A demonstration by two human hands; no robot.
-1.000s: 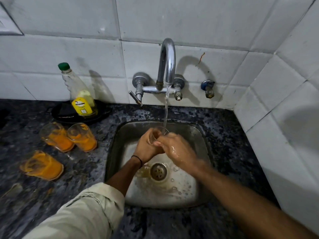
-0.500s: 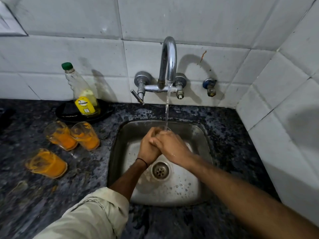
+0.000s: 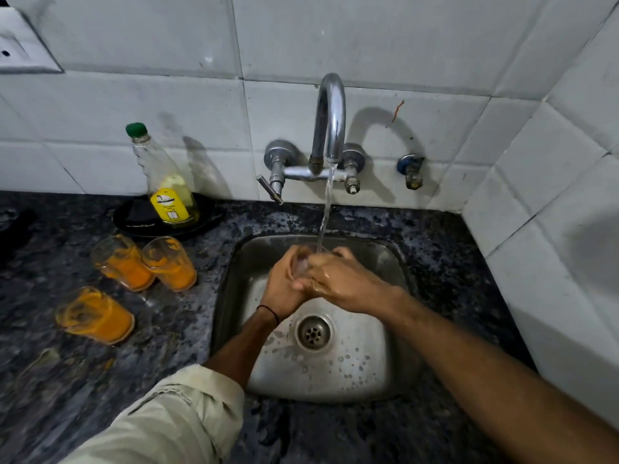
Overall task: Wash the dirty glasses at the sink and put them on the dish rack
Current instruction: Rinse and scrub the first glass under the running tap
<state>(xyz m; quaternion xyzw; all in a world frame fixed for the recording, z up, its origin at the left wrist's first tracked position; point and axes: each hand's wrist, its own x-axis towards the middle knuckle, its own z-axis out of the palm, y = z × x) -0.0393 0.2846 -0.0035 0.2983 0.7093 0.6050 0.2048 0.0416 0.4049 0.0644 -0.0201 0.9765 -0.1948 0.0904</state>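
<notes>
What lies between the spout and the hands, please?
Head view: only a water stream, running from the spout onto the glass that the left hand and right hand hold.

A clear bottle point(image 3: 157, 169) with a green cap bears a yellow label point(image 3: 170, 205). The label has one line of dark capital letters, too blurred to read with certainty. The smaller print below it is illegible. No other text is visible.
</notes>
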